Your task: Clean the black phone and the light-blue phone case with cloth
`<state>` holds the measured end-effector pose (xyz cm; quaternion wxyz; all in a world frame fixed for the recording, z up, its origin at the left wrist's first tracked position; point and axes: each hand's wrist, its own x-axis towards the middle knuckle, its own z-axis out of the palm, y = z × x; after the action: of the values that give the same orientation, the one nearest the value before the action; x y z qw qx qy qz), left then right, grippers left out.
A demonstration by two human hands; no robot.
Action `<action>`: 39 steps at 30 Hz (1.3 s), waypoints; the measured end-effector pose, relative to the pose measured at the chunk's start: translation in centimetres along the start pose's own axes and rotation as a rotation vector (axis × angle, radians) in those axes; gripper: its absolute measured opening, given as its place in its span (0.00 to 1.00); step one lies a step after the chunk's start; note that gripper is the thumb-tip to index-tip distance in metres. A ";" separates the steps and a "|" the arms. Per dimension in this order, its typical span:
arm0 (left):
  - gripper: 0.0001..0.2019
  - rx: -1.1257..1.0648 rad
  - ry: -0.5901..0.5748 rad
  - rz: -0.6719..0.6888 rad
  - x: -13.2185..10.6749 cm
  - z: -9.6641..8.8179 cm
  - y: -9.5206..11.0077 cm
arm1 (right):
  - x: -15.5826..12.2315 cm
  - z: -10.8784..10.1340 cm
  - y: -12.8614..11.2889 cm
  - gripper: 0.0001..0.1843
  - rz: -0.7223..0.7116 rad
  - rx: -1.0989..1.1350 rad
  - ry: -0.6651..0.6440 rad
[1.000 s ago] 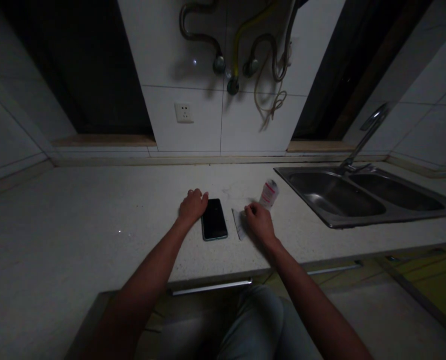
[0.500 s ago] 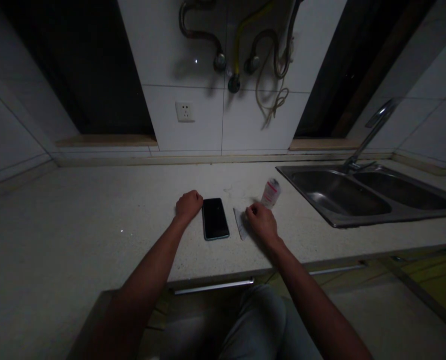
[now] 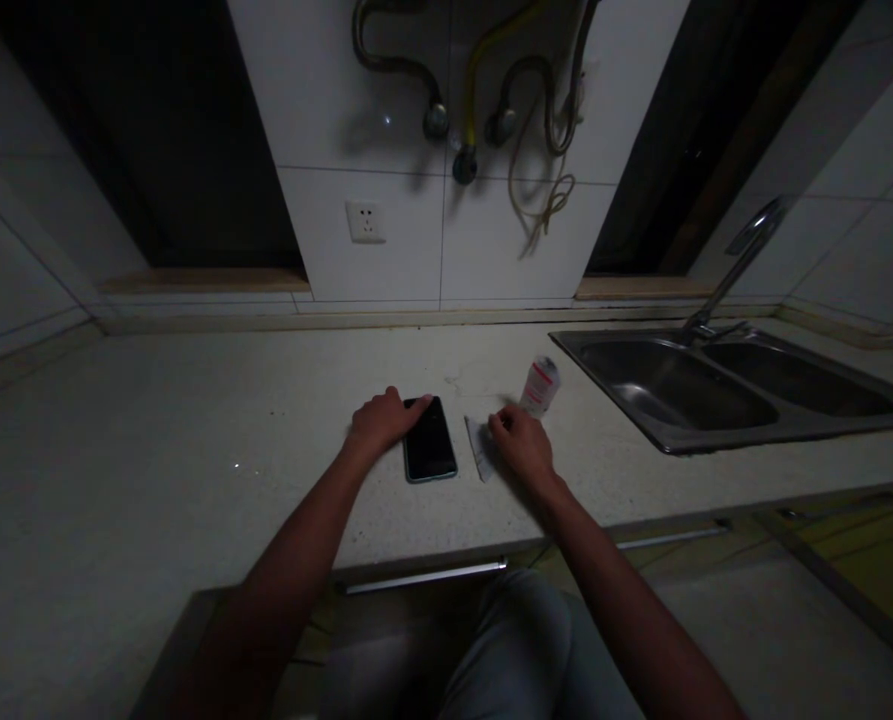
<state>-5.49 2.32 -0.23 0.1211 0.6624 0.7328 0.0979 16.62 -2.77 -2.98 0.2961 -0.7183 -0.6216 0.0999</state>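
Note:
A smartphone [image 3: 430, 448] with a dark screen lies flat on the counter, between my hands. My left hand [image 3: 383, 420] rests at its upper left side, the thumb stretched out over the top corner of the screen and apart from the fingers. To the phone's right, my right hand [image 3: 522, 443] is closed on the counter; whether anything is inside the fist is hidden. It partly covers a thin grey-white flat piece [image 3: 480, 450], whose kind I cannot make out. Just behind that hand is a small pale container with red markings [image 3: 540, 384], its lower part partly hidden.
A steel double sink [image 3: 671, 385] with a tall faucet [image 3: 738, 260] is set into the right of the pale counter [image 3: 191, 430]. On the tiled wall are a socket [image 3: 366, 222], pipes and a hanging cord [image 3: 543, 215]. A drawer handle [image 3: 423, 577] runs below the front edge.
My left hand has opened from a fist, and its thumb now reaches over the phone's top corner. The right hand keeps its pose. The view has shifted slightly.

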 end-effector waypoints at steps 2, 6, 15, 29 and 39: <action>0.41 0.019 -0.016 0.014 -0.8 0.0 0.8 | 0.0 0.0 0.0 0.16 -0.001 0.002 0.006; 0.42 0.031 -0.021 0.063 -1.7 0.4 1.8 | 0.0 0.0 0.0 0.16 0.016 0.005 -0.011; 0.52 0.077 0.022 0.094 -2.2 1.5 2.3 | -0.1 -0.2 -0.3 0.15 0.016 -0.005 -0.035; 0.52 0.109 0.041 0.062 -2.3 1.7 2.8 | 0.0 0.0 -0.3 0.16 0.002 -0.035 -0.055; 0.43 -0.412 0.112 0.035 -0.3 1.5 1.5 | 0.0 -0.1 -0.4 0.15 0.008 -0.005 -0.072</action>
<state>-3.63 2.10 -1.15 0.2113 0.6299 0.6912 0.2842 16.32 -2.79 -2.66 0.2714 -0.7173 -0.6294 0.1255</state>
